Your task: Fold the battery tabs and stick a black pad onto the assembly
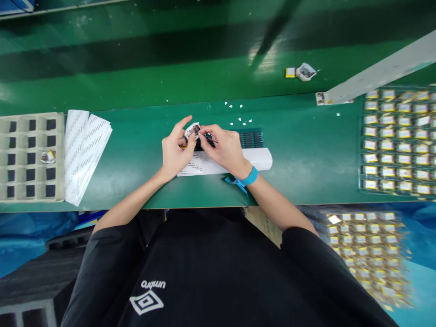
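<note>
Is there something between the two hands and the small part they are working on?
Nothing visible. The left hand and right hand both touch the small part directly, above the white sheet on the green table.

place: factory assembly bench | evidence: green work mat (306, 150); trays of small battery cells (397, 138); compartment tray (30, 156)

Below both hands, the black shirt (218, 272) carries a white "umbro" wordmark with its diamond logo (146, 302), seen upside down. The white sheet (207, 164) under the hands and the paper strips (83, 152) far left of the left hand bear print, probably text, too small to read.
</note>
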`<state>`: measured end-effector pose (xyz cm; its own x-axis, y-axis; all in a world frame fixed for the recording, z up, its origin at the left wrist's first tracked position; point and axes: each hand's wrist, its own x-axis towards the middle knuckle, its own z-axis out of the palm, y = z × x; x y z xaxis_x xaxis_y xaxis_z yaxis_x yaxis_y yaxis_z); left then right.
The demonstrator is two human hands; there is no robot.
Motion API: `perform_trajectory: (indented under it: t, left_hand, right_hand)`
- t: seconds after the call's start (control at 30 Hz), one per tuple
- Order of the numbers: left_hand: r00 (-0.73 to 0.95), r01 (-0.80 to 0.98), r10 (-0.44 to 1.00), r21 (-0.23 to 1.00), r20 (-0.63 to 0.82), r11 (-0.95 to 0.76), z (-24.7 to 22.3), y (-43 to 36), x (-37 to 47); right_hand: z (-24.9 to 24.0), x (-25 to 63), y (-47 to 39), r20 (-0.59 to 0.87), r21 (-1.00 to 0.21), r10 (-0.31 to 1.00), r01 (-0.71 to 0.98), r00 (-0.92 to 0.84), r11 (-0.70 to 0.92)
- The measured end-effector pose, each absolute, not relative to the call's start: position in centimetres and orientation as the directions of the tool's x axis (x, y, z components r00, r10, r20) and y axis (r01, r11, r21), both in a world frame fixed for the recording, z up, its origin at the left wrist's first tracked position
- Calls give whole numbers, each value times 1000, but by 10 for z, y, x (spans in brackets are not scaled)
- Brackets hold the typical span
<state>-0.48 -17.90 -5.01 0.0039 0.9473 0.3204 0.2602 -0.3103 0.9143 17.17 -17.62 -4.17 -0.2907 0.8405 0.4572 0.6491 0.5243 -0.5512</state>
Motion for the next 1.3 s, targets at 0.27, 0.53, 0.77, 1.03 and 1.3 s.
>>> perform_trajectory:
  t: [0.27,0.53,0.77,1.03,1.3]
  left_hand:
    - [35,385,897,822,441,-419,-41,-177,-5]
    - [61,186,967,949,246,-253,-45,-175,-6]
    - [189,-48,981,998,46,-38,-39,-172,-5]
    - [257,-217,962,965,-90,149,-34,-172,-8]
    - [248,-257,946,927,-209,272,-32,-171,-7]
  right_hand:
    - [-42,177,-173,489,-517,814,648,-313,559]
    - [-41,180,-171,505,-461,808,696,-304,550]
    - [-39,182,-169,565,-513,776,617,-281,597]
    - [-45,186,-168,568,-419,765,694,-302,585]
    - [-47,189,-168,461,-312,807,784,-369,537]
